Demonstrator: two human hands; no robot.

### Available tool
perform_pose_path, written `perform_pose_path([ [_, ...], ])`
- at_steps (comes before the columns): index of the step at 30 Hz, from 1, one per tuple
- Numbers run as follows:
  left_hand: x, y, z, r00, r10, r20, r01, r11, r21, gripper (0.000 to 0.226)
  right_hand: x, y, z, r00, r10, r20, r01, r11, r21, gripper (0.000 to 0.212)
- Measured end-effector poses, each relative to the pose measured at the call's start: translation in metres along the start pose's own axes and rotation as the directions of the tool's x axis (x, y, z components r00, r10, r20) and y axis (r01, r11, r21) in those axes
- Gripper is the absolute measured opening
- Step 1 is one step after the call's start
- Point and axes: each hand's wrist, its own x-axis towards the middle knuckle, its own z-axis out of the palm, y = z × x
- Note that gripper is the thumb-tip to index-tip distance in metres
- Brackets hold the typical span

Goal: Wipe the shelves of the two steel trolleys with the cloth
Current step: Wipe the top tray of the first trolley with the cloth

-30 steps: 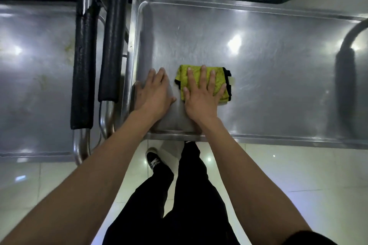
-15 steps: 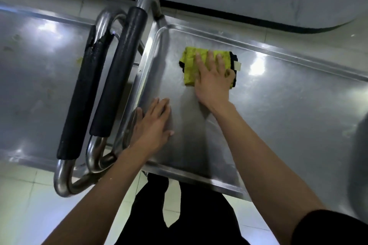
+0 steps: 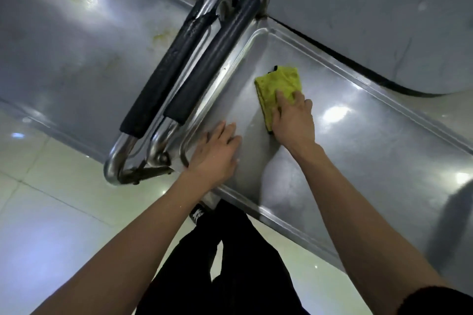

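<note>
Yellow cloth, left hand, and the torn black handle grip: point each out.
yellow cloth [image 3: 279, 83]: head view, on its bare upper fold.
left hand [image 3: 217, 153]: head view, on its back.
torn black handle grip [image 3: 166, 79]: head view, mid-length on the foam.

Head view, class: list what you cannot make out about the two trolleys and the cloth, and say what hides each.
- Right trolley shelf: far end cut off by the right edge.
- Left trolley shelf: cut off by the left and top edges.
- Cloth: near part covered by the right hand.
- Lower shelves: hidden beneath the top shelves.
- Shelf corner: covered by the left hand.
</note>
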Motion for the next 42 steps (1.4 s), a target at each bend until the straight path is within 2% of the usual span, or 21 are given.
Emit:
perform_pose_path([
  [5, -0.041, 0.006, 0.017, 0.998, -0.054, -0.041, 0.053, 0.998, -0.025, 0.047, -0.011, 0.009, -0.006, 0.986, -0.162, -0.032, 0.155, 0.976, -0.152, 0.044],
  [11, -0.07, 0.031, 0.028, 0.966, -0.213, -0.149, 0.213, 0.977, -0.011, 0.044, 0.023, 0.022, 0.002, 0.95, -0.312, 0.029, 0.313, 0.939, -0.139, 0.056],
  [14, -0.078, 0.053, 0.039, 0.894, -0.379, -0.239, 0.379, 0.924, -0.047, 0.039, 0.028, 0.025, 0.016, 0.911, -0.413, 0.003, 0.409, 0.9, -0.149, 0.055],
  [17, -0.08, 0.07, 0.056, 0.793, -0.548, -0.267, 0.51, 0.836, -0.203, 0.036, 0.032, 0.027, 0.023, 0.846, -0.533, 0.0, 0.525, 0.833, -0.176, 0.059],
  [21, -0.081, 0.082, 0.071, 0.706, -0.642, -0.299, 0.537, 0.761, -0.365, 0.035, 0.024, 0.009, 0.035, 0.72, -0.692, 0.048, 0.689, 0.706, -0.165, 0.059],
  [26, -0.082, 0.086, 0.079, 0.701, -0.61, -0.369, 0.54, 0.793, -0.283, 0.031, 0.001, -0.03, 0.054, 0.531, -0.842, 0.1, 0.84, 0.507, -0.193, 0.057],
  [30, -0.087, 0.087, 0.082, 0.699, -0.607, -0.378, 0.56, 0.793, -0.24, 0.024, -0.024, -0.069, 0.068, 0.269, -0.942, 0.2, 0.955, 0.234, -0.183, 0.057],
  [32, -0.087, 0.087, 0.084, 0.687, -0.615, -0.388, 0.576, 0.786, -0.225, 0.024, -0.028, -0.082, 0.073, 0.186, -0.956, 0.225, 0.974, 0.149, -0.173, 0.056],
  [35, -0.086, 0.087, 0.084, 0.673, -0.605, -0.426, 0.585, 0.787, -0.194, 0.027, -0.02, -0.084, 0.073, 0.173, -0.962, 0.21, 0.979, 0.146, -0.14, 0.055],
  [37, -0.085, 0.087, 0.083, 0.687, -0.597, -0.415, 0.585, 0.793, -0.171, 0.029, -0.013, -0.08, 0.071, 0.173, -0.964, 0.204, 0.979, 0.146, -0.143, 0.056],
  [42, -0.084, 0.089, 0.078, 0.714, -0.619, -0.326, 0.621, 0.776, -0.112, 0.031, 0.01, -0.071, 0.065, 0.276, -0.946, 0.173, 0.956, 0.252, -0.149, 0.055],
])
